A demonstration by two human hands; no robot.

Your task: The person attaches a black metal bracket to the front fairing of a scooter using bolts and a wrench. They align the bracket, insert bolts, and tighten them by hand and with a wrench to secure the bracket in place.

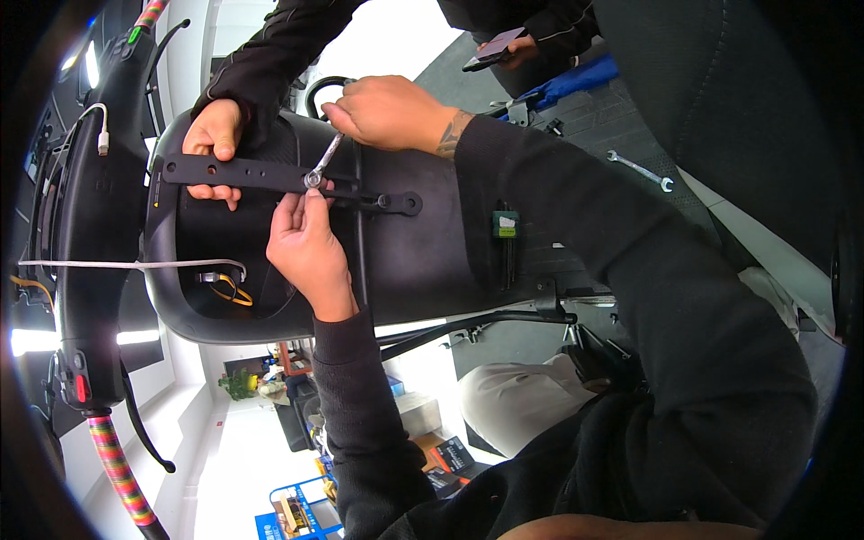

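Note:
My right hand [389, 112] is closed round the handle of a silver wrench [331, 158]. The wrench's ring end sits over a bolt on a long flat black metal bar [256, 174]. Just below that bolt, my left hand [309, 255] pinches the bar's edge with fingertips and thumb; whatever else lies between them is hidden. Another person's hand [214, 144] grips the bar near its left end. A second black piece [396, 203] with a rounded, holed end continues from the bar to the right, over a black moulded panel [409, 261].
A green-labelled set of hex keys [507, 236] lies on the panel. Beyond my right forearm, an open-end wrench [641, 171] lies on a dark surface. Handlebars with striped grips [117, 468] stand at left, with a white cable [135, 265] across. A person's hand holds a phone [495, 49].

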